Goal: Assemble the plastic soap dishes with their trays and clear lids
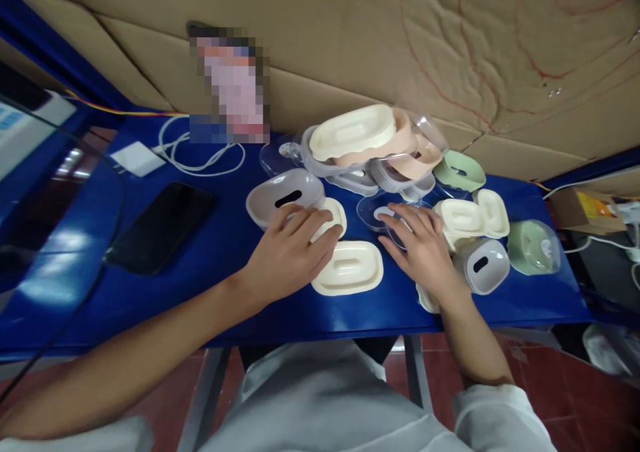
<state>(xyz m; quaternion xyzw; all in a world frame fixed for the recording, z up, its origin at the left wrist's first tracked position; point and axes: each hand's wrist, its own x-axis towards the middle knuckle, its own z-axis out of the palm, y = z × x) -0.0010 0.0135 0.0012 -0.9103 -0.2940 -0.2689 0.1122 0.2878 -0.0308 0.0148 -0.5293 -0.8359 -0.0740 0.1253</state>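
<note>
My left hand (pixel 295 249) is closed at the edge of a cream oval plastic tray (pixel 336 213), with its fingers partly covering it. Just behind that hand sits a grey oval box (pixel 270 195) with a dark slot. A second cream tray (pixel 349 265) lies flat between my hands. My right hand (pixel 423 245) has its fingers spread over a clear plastic lid (pixel 369 207) with a round white label. Whether they press on the lid I cannot tell. To its right are stacked cream trays (pixel 463 217) and another grey slotted box (pixel 487 269).
Behind my hands is a pile of cream, peach and clear pieces (pixel 355 135). Green boxes (pixel 460 171) stand at right. A black phone (pixel 163 225) and white charger (pixel 137 159) with its cable lie left on the blue table (pixel 240 312). Cardboard (pixel 340 39) backs it.
</note>
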